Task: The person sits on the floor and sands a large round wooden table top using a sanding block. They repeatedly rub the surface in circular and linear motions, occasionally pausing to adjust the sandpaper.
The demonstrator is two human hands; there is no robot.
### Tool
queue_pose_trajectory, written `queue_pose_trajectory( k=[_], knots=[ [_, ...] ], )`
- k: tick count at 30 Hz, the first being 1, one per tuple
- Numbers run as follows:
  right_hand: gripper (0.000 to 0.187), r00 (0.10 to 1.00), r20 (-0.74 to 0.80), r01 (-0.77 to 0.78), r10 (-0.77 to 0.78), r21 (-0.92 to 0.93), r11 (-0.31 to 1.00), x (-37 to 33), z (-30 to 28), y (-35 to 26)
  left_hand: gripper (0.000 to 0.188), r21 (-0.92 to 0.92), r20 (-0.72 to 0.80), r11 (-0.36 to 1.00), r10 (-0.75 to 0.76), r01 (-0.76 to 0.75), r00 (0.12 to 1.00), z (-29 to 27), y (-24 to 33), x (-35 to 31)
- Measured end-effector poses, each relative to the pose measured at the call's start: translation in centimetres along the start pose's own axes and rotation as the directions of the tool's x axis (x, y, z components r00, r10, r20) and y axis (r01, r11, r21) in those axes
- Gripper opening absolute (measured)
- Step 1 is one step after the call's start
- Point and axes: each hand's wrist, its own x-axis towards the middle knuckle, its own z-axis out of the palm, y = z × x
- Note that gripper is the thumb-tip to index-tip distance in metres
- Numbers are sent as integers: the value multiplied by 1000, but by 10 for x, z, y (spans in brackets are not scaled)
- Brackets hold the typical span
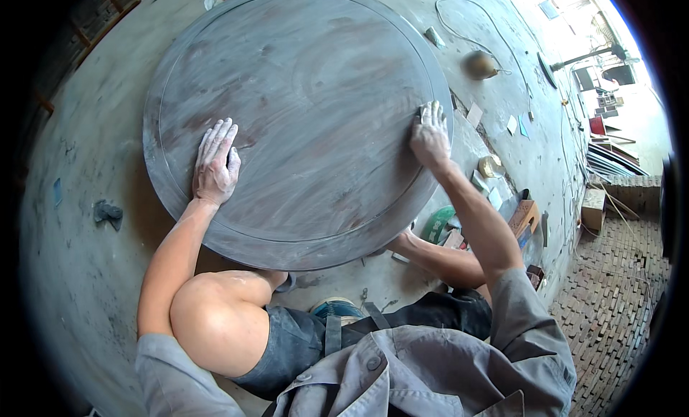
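A large round wooden tabletop (301, 130) lies before me, dark brown under a grey film of dust, with a fine line running round near its edge. Flat on its left part rests my left hand (215, 162), fingers stretched and whitened with dust, holding nothing. At the right edge, my right hand (430, 136) presses down with its dusty fingers close together. A small dark edge shows beside those fingers; what it belongs to is mostly hidden under the hand.
On the floor (86, 151) to the left lies a crumpled dark rag (108, 214). Right of the tabletop are a round brown object (480, 65), a long cord (495, 22), scraps, a green disc (438, 223) and a wooden block (525, 217). Bent legs flank the near edge.
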Motion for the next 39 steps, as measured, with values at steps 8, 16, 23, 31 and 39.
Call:
queue_pose_trajectory(
  k=[8, 16, 23, 31, 39],
  knots=[
    [64, 957, 26, 288, -290, 61, 956, -21, -16, -67, 50, 36, 21, 999, -31, 30, 999, -13, -7, -9],
    [66, 931, 47, 347, -363, 198, 917, -32, -48, -113, 49, 44, 20, 998, -35, 34, 999, -10, -6, -12],
    [62, 992, 109, 93, -62, -312, 945, 27, -12, -29, 50, 6, 18, 1000, -19, 19, 1000, -7, -3, -4],
    [64, 984, 33, 181, -178, -165, 970, 41, -5, -4, 52, 6, 35, 1000, -21, 21, 999, -10, -3, -6],
    [61, 896, -25, 407, -443, 444, 798, 4, -41, -101, 51, 26, 46, 1000, -9, 8, 999, -16, -5, -6]
  ],
)
